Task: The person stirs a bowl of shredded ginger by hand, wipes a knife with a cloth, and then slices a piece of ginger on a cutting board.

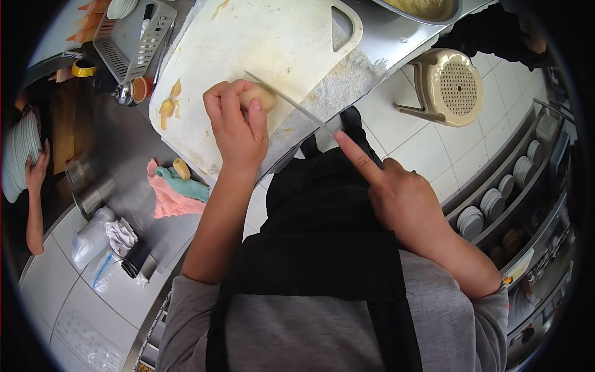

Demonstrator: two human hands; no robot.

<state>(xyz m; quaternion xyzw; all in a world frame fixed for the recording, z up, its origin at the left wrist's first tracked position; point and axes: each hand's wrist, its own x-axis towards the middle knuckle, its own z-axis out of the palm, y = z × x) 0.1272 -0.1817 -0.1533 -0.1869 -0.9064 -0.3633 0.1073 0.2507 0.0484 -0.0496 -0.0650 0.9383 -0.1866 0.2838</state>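
Note:
On the white cutting board, my left hand is closed around a round, pale potato-like item. My right hand grips a knife, its index finger stretched along the blade's near end; the handle is hidden in the palm. The blade slants up and left, with its tip area beside the round item. Yellowish peelings lie at the board's left side. A white textured cloth shows under the board's right edge.
Pink cloth, green cloth and a small yellow piece lie left of my forearm. A basket stands upper left, a bowl top right. A beige stool is at right. Another person's hand holds plates.

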